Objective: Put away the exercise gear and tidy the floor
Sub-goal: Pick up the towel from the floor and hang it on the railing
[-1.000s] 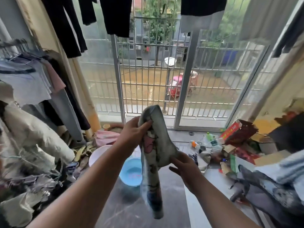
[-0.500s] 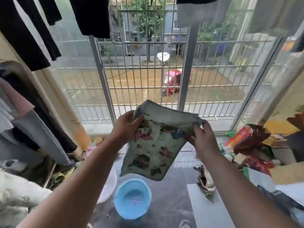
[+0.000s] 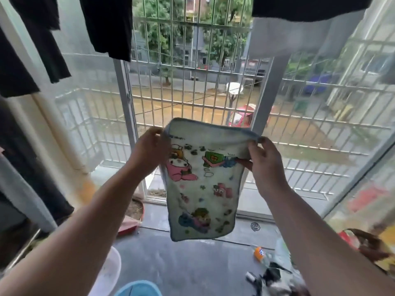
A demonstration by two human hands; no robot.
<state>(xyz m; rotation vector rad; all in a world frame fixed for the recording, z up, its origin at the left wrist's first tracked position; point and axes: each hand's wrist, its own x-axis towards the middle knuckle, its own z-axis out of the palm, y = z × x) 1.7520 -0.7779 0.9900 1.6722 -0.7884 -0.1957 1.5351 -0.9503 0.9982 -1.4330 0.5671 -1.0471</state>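
Much of the edge of the view is cut off or smeared: the dark garments (image 3: 106, 24) hanging above run out past the top edge, the blue basin (image 3: 139, 289) shows only its rim at the bottom edge, and the pile of coloured clutter (image 3: 367, 238) to the right of the barred window (image 3: 192, 99) is too blurred to sort into separate things. A dark, tangled item (image 3: 271, 276) on the floor below the window cannot be made out, and an orange bottle (image 3: 259, 253) lies just beside it. The small towel (image 3: 203, 184) hangs in front of the window's lower half, raised clear of the floor, stretched between both hands. The left hand (image 3: 149, 148) pinches its upper left corner, fingers curled over the hem and partly hidden behind the cloth. The right hand (image 3: 265, 159) grips the upper right corner, thumb on the near face and the other fingers tucked behind, so their exact lie cannot be seen. The towel drops straight down from that held top edge, its lower corners free. It is pale, off-white, with a blue hem and printed cartoon figures in pink, green, yellow and blue; the cloth looks worn and faintly dingy. A white basin (image 3: 109, 272) sits on the floor to the lower left of the window, partly behind the left forearm.
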